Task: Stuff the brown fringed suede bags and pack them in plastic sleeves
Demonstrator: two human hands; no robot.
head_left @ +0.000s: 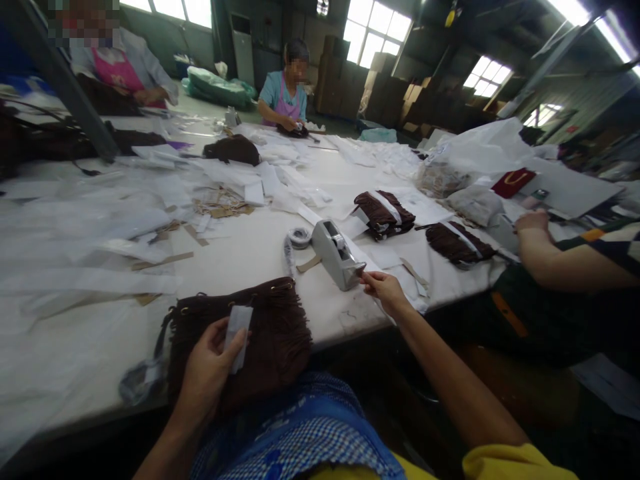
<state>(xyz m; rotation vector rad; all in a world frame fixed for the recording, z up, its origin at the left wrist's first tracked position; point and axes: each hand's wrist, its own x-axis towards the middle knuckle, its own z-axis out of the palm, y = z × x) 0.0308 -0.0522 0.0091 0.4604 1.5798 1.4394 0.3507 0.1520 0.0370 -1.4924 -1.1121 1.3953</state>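
A dark brown fringed bag (pixel 273 333) lies at the table's front edge, its wrapped strap (pixel 143 380) trailing off to the left. Over the bag, my left hand (pixel 213 357) is closed on a small white strip (pixel 240 337), thumb on top. My right hand (pixel 385 290) reaches to the cutter end of a grey tape dispenser (pixel 334 253), with thumb and fingers pinched there. What they pinch is too small to make out. Beside the dispenser is a plastic-wrapped coil (pixel 299 238).
Two brown fringed bundles with white bands (pixel 384 213) (pixel 459 243) lie right of the dispenser. White sheets and brown paper scraps cover the left. A person's arm (pixel 543 253) rests at the right. Two people work across the table; a metal post (pixel 75 87) stands at the left.
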